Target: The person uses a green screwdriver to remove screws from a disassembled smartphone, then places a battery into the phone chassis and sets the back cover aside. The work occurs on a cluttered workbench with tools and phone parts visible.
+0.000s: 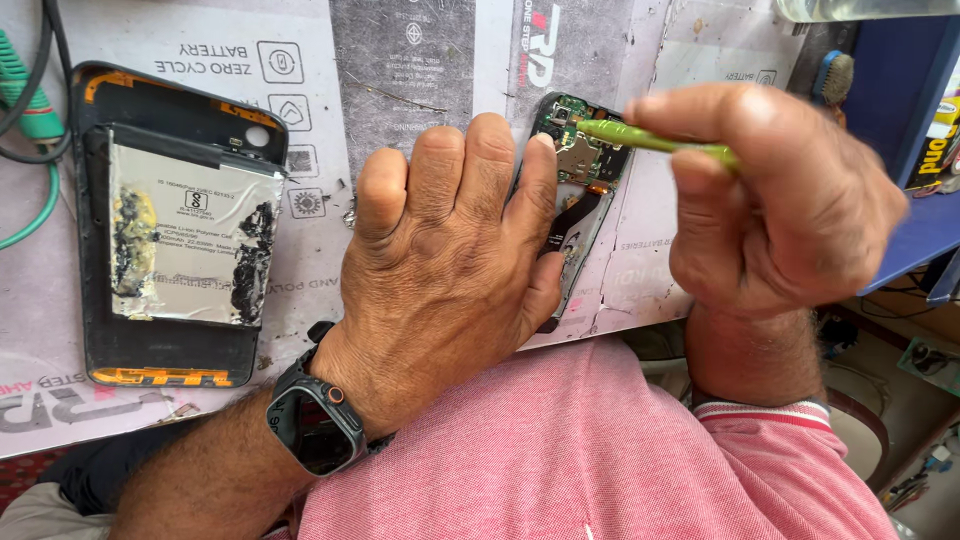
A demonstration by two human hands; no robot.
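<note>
I have one view only, from the camera worn on the head, looking steeply down and slightly forward over the pink-shirted chest onto the worktop [420,60], so the mat's printing reads upside down. It sits close: the left hand [450,260] fills the centre, the right hand [780,200] lies at 3 o'clock, and the opened phone back [170,210] at 9 o'clock.

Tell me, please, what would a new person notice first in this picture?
First, the two hands at the centre: the left hand lies flat over an opened phone, and the right hand pinches a green tool whose tip reaches the phone's circuit board. Next, at the left, a back cover lies on the mat, with a silver battery in it showing torn black and yellow glue.
</note>
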